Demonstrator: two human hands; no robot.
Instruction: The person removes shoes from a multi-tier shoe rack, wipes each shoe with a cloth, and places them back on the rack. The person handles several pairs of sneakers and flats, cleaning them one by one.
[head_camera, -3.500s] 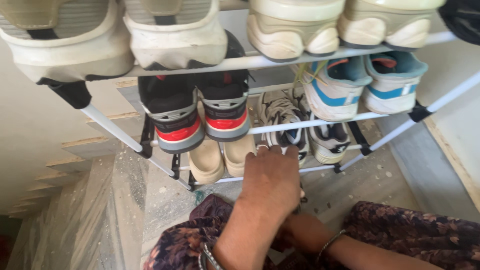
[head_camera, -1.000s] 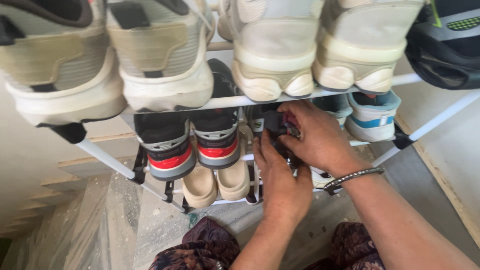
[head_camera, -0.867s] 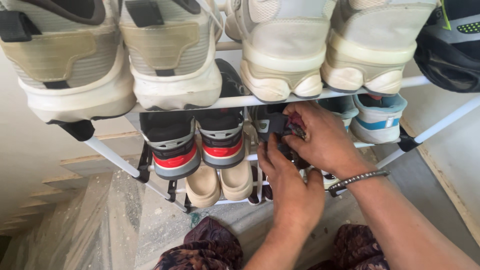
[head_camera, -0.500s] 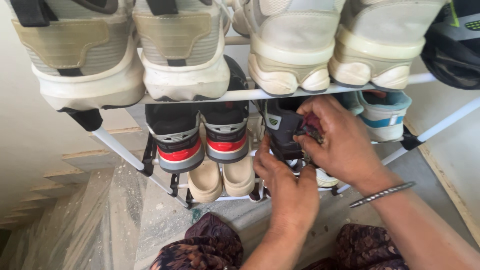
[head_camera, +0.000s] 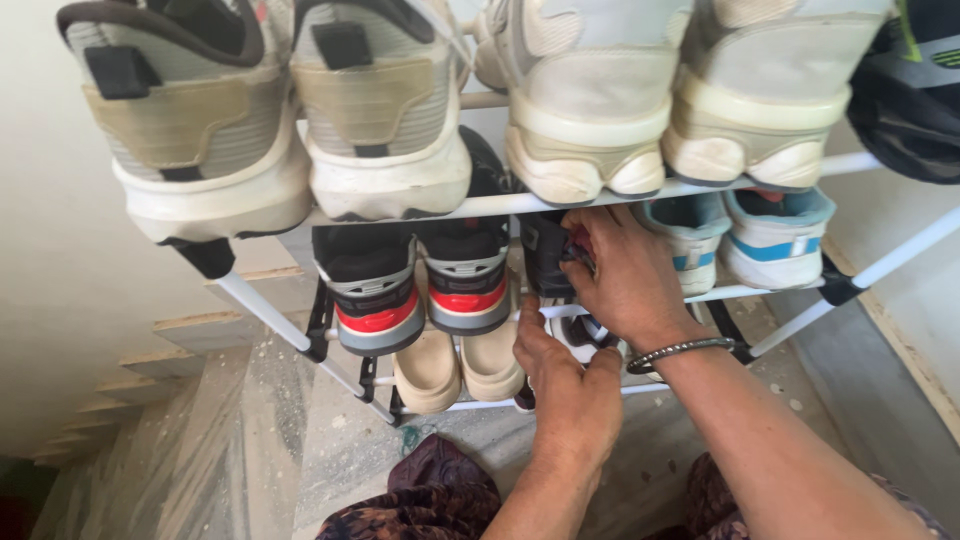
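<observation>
Right hand (head_camera: 625, 275) now sits deep in the middle shelf, fingers curled and clamped on the heel of a dark shoe (head_camera: 548, 255), thumb side pressing it back between the black-red pair (head_camera: 420, 285) and the blue pair (head_camera: 735, 235). Left hand (head_camera: 570, 385) is lower, fingers closed loosely around something at the front rail of the shelf; what it grips is mostly hidden, looks like the second dark shoe (head_camera: 580, 335) with white lacing, cannot tell for sure. Hands are apart, stacked one above the other, not touching. Change: a few seconds back only one hand reached toward the low shelf where the dark laced pair sat; since then both hands came up, the dark shoe has been lifted and over the last second it slid further into the middle shelf, and the view tilted so the top row looms closer. Reads as the shoe nearly seated on the middle shelf, its mate not yet placed. A metal bangle (head_camera: 680, 350) rides the right wrist. Outward: rack (head_camera: 270, 315) of white tubes with black joints, beige slip-ons (head_camera: 460, 365) on the bottom shelf, bulky off-white sneakers (head_camera: 380, 120) along the top, a dark helmet-like thing (head_camera: 910, 90) at top right, plastic sheet on the floor (head_camera: 200, 450), patterned cloth (head_camera: 420, 495) at the knees.
</observation>
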